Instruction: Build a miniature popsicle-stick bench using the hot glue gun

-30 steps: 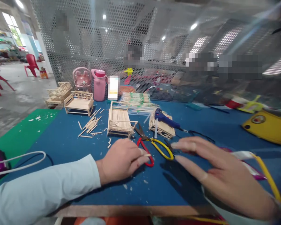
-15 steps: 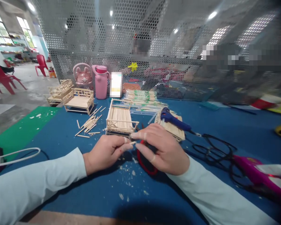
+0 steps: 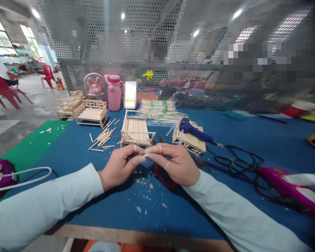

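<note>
My left hand (image 3: 122, 163) and my right hand (image 3: 174, 162) meet at the fingertips, both pinching a short, pale wooden stick (image 3: 146, 155); most of it is hidden by the fingers. White tape or finger covers wrap some fingers. Just beyond the hands stands a miniature bed-like frame (image 3: 136, 129) built of thin sticks. Scissors with red handles (image 3: 165, 176) lie on the blue mat, partly under my right hand. Loose cut sticks (image 3: 103, 138) are heaped to the left of the frame.
A blue glue gun (image 3: 195, 131) rests on another stick piece (image 3: 190, 140), its black cable (image 3: 236, 168) looping right toward a purple power strip (image 3: 291, 187). Finished stick benches (image 3: 90, 113), a pink bottle (image 3: 114, 92), a phone (image 3: 130, 95) and bagged sticks (image 3: 159, 108) stand behind, before a perforated metal screen.
My right hand has come down and closed its fingertips on the stick beside my left. The camera view has shifted slightly, showing more of the table's front edge.
</note>
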Demonstrator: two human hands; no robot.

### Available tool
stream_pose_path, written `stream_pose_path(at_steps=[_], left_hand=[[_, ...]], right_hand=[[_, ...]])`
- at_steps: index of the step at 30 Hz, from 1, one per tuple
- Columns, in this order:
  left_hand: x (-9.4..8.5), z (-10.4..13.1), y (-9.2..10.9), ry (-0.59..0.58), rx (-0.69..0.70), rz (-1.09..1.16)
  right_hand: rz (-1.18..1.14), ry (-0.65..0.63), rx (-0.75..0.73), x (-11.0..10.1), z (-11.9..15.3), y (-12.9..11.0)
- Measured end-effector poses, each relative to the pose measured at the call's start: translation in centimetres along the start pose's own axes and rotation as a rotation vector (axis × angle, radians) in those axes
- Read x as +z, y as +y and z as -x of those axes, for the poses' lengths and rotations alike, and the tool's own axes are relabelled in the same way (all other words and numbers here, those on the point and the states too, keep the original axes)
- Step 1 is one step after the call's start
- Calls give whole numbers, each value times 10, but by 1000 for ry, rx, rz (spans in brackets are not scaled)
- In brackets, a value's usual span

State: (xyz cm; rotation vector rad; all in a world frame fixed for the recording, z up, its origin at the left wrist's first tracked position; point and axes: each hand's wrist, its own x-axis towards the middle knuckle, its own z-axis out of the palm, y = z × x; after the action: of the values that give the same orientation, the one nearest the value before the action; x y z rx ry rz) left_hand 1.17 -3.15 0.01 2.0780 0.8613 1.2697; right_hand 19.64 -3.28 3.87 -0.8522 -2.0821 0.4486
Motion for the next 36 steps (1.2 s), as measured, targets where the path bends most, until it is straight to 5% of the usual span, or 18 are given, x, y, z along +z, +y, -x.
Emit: stream_pose_path(at_steps=[5,9,16,22,24,27,31,36], left_hand=[[0,1,1,-3,29,-43],[4,1,0,85,42,33],[6,0,2,159,175,90],[1,0,7,127,-56,147],[2,0,6,74,-203,227],[7,1,3,-43,-350,337],[13,2,0,-132,-316,347],[13,4,1,-223,-318,359]], right_hand=[[-74,-42,48,0,-1,-2],[-258,46,307,6,0,-2],[-488,-65,611,15,1,-13],[-232,-31,651,-6,16,-18],[112,19,642,-14,26,-12],[640,-102,601,-16,35,-3],[828,-310,652,-9,34,-5],[993,-321,734,-6,33,-10]])
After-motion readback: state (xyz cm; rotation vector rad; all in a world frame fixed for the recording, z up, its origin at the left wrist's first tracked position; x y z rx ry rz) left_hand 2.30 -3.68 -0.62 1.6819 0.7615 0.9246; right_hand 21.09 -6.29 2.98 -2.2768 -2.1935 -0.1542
